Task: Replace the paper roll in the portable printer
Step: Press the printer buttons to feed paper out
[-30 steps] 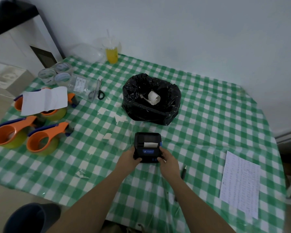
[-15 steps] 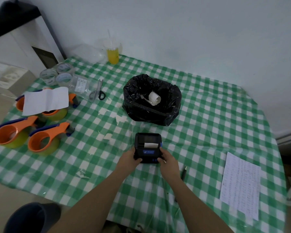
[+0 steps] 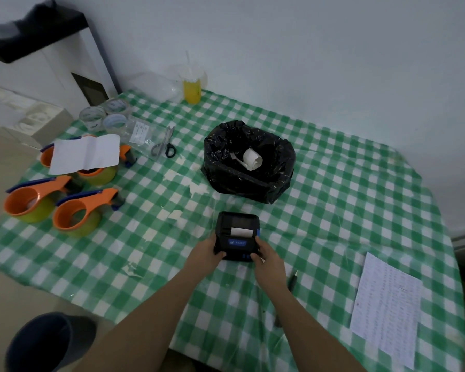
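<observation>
A small black portable printer (image 3: 236, 222) rests on the green checked tablecloth (image 3: 333, 210) near the front middle. A strip of white paper (image 3: 241, 232) shows at its slot, above a blue label. My left hand (image 3: 203, 255) grips its left near corner. My right hand (image 3: 267, 257) grips its right near corner, thumb by the blue side button. Behind the printer stands a bin lined with a black bag (image 3: 249, 178), and a white paper roll (image 3: 251, 158) lies inside it.
Orange tape dispensers (image 3: 75, 210) with a white sheet (image 3: 85, 154) on one sit at the left, with scissors (image 3: 164, 146), clear tape rolls (image 3: 102, 116) and a yellow drink cup (image 3: 192, 87) behind. A printed sheet (image 3: 387, 307) and a pen (image 3: 292, 277) lie at the right.
Both hands stay on the printer, which has not visibly moved. The view has shifted slightly.
</observation>
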`<state>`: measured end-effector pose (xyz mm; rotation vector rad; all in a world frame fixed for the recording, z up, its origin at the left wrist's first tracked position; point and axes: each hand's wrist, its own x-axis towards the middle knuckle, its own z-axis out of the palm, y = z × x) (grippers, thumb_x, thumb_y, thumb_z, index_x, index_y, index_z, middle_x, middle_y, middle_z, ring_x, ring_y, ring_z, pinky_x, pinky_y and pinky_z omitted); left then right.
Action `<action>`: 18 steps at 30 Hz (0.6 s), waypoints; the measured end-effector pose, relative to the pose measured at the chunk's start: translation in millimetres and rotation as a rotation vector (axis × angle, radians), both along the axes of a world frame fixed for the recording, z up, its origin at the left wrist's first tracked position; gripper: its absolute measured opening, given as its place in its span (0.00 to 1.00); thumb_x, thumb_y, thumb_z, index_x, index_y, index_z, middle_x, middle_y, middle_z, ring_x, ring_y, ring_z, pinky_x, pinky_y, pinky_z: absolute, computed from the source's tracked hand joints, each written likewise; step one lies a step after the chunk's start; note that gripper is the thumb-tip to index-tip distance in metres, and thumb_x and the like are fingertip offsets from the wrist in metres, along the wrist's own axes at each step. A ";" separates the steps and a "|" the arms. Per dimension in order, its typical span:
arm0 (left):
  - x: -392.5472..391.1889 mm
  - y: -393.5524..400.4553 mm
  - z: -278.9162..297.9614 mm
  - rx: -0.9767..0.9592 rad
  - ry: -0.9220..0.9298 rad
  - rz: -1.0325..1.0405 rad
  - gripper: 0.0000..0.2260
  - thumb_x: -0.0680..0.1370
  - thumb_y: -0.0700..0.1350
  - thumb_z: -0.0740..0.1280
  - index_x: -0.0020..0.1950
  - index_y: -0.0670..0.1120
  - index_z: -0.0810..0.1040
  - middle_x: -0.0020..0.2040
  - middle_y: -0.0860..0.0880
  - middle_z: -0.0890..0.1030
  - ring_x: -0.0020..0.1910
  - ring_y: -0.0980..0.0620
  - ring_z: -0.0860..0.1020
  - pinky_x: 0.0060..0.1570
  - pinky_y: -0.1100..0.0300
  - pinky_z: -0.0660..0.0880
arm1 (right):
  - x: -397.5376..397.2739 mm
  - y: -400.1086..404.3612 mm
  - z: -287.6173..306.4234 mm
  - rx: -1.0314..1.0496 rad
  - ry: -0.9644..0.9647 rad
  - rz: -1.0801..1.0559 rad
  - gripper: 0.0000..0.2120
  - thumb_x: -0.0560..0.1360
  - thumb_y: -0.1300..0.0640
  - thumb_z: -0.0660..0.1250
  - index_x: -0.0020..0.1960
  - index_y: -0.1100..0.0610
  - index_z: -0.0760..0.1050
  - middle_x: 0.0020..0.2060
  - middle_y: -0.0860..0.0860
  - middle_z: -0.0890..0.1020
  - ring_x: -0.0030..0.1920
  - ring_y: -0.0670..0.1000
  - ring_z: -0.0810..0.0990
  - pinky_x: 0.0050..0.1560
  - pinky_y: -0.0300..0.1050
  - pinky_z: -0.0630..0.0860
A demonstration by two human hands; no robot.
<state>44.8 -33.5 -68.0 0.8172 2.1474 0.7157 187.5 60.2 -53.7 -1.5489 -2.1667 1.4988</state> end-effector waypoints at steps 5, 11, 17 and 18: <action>0.1 -0.9 -0.2 0.000 0.017 -0.001 0.24 0.75 0.40 0.66 0.70 0.43 0.65 0.60 0.40 0.79 0.58 0.41 0.78 0.57 0.48 0.76 | 2.0 1.3 1.5 -0.001 0.013 0.019 0.23 0.79 0.62 0.61 0.72 0.53 0.64 0.66 0.55 0.75 0.63 0.53 0.76 0.51 0.37 0.70; 0.2 -1.7 -1.5 0.012 0.016 -0.003 0.23 0.75 0.40 0.66 0.69 0.43 0.66 0.60 0.40 0.79 0.58 0.42 0.78 0.57 0.48 0.76 | 3.5 2.5 0.4 -0.002 0.002 0.047 0.23 0.79 0.62 0.61 0.73 0.52 0.63 0.67 0.54 0.75 0.63 0.52 0.75 0.52 0.37 0.70; -0.5 -1.9 -4.2 0.016 0.021 0.002 0.22 0.75 0.40 0.66 0.68 0.43 0.68 0.59 0.39 0.80 0.58 0.41 0.78 0.57 0.47 0.76 | 2.9 4.4 -0.9 0.003 -0.008 0.055 0.23 0.79 0.61 0.61 0.73 0.51 0.63 0.66 0.54 0.76 0.60 0.53 0.77 0.50 0.38 0.72; -0.3 -1.7 -4.0 0.016 0.022 0.003 0.22 0.75 0.40 0.66 0.68 0.43 0.68 0.59 0.39 0.80 0.58 0.41 0.78 0.57 0.48 0.76 | 3.0 4.3 -1.0 0.002 -0.008 0.056 0.23 0.79 0.61 0.61 0.73 0.51 0.63 0.66 0.54 0.76 0.60 0.53 0.77 0.50 0.38 0.72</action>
